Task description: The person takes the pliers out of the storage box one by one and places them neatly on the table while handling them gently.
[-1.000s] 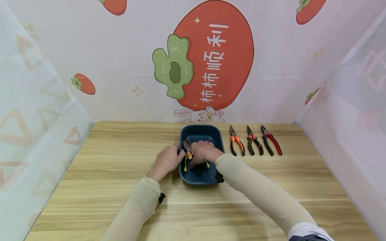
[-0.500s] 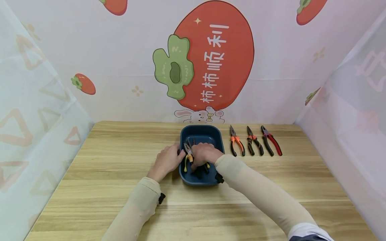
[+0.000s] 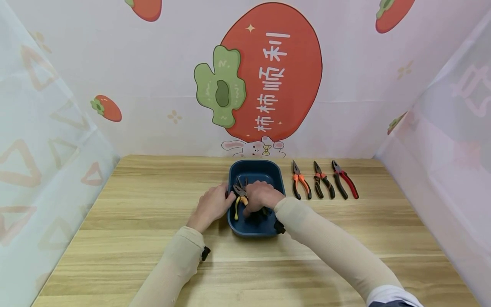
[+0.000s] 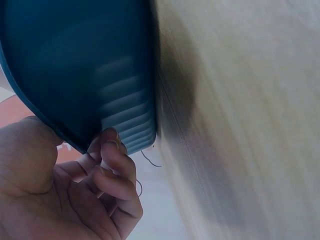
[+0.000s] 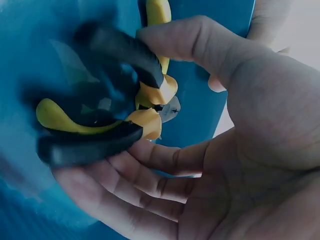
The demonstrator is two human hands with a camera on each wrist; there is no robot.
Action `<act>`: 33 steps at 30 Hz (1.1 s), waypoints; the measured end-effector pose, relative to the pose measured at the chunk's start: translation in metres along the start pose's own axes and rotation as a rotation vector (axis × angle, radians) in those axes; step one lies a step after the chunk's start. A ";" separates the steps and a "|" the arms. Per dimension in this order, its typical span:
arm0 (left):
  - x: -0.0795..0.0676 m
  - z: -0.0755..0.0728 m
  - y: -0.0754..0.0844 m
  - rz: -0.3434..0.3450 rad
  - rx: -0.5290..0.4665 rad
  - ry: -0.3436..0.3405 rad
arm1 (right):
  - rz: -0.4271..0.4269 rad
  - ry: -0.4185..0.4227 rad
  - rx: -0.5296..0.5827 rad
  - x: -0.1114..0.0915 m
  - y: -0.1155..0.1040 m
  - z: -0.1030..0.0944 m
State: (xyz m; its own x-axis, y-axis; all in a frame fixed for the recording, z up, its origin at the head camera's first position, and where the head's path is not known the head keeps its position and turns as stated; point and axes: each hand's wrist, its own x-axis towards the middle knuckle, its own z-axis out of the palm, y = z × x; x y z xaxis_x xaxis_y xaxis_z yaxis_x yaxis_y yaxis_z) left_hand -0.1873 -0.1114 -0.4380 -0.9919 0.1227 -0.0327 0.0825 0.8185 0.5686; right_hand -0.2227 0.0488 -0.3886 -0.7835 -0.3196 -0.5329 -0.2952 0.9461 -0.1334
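Observation:
My left hand holds the left rim of a blue plastic basin; its fingers bend against the outer wall in the left wrist view. Inside the basin, my right hand grips a pair of pliers with black and orange handles. The thumb lies on one handle and the fingers curl under the other. Beneath them lies another pair of pliers with yellow handles, partly covered. From the head view, the right hand hides much of both tools.
Three pliers lie in a row right of the basin: orange-handled pliers, black-and-orange pliers and red-and-black pliers. A printed backdrop rises behind the wooden table, with sheets along both sides.
In the basin, the pliers' jaws have shifted slightly, and the yellow handle tip seen right of my right hand is now out of sight. Left hand and basin stay put.

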 end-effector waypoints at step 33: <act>0.002 0.003 -0.001 -0.005 -0.032 0.003 | 0.009 -0.006 0.057 0.003 0.013 -0.004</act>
State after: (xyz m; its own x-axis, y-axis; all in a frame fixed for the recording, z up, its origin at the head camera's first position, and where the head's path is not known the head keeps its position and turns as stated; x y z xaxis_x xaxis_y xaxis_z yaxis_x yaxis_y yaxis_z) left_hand -0.1890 -0.1103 -0.4407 -0.9926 0.1166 -0.0327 0.0745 0.8009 0.5941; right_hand -0.2313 0.0602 -0.3888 -0.7824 -0.3111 -0.5395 -0.2563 0.9504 -0.1763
